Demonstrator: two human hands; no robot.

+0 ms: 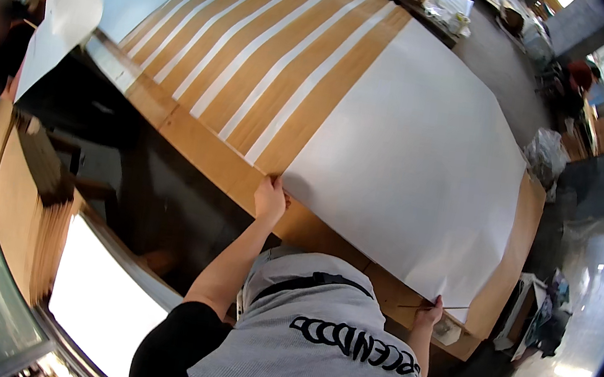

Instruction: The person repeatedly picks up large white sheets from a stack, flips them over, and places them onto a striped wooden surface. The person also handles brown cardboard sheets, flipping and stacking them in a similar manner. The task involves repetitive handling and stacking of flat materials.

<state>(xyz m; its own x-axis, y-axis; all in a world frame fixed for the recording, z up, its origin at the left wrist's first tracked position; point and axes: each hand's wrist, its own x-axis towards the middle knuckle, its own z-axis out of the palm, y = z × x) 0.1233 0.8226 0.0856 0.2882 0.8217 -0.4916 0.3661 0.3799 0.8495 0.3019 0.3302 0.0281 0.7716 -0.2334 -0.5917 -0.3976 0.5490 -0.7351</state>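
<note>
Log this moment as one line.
left hand: holds sheet corner | right hand: on sheet's other corner, thin stick | table: wooden

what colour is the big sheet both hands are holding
Plain white sheet, clearest in the head view.

The person wears a light grey sleeveless top (pixel 318 345) that fills the picture toward 6 o'clock. Black printed lettering curves across the cloth toward 5 o'clock. A black strap (pixel 304 281) crosses the top near its upper edge, running from 7 o'clock up toward 3 o'clock. Under the top is a black short sleeve (pixel 168 347) at 7 o'clock, ending above the elbow. Both forearms are bare, with no watch, glove or band to be seen on the left hand (pixel 270 198) or the right hand (pixel 428 314).
</note>
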